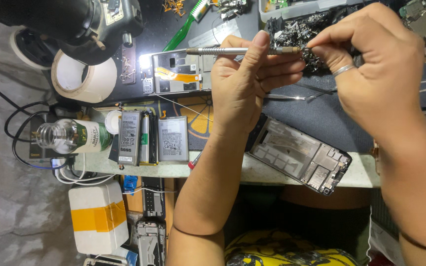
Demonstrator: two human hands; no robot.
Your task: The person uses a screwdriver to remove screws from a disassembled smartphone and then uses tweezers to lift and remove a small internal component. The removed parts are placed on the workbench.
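Above the desk (272, 172), the left hand (245, 83) grips a slim metal screwdriver (232, 50) by its knurled shaft; the right hand (371, 69) pinches its tip. It looks light, stiff and slippery, so the knurling seems the best hold.

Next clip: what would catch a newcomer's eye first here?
The two hands at centre: the left hand grips a slim metal screwdriver while the right hand pinches its tip. Below them a bare phone frame overhangs the bench edge. Left of it lie two flat grey batteries.
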